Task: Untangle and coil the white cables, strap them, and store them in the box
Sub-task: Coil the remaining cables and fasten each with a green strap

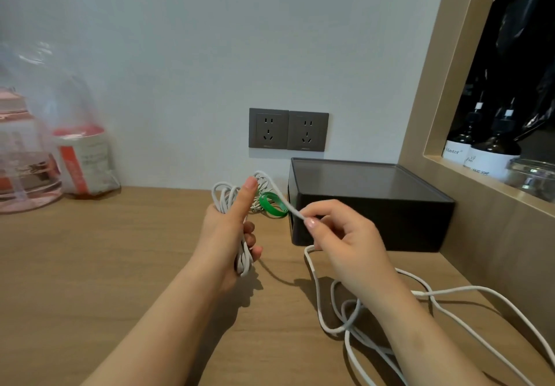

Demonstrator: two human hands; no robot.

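The box (369,202) sits on the table (120,265), below the sockets (288,130).

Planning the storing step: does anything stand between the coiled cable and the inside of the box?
Yes: the dark lid sits closed on the black box, so the white cable coiled in the left hand cannot go in yet. Only the green strap lies on the table between hand and box.
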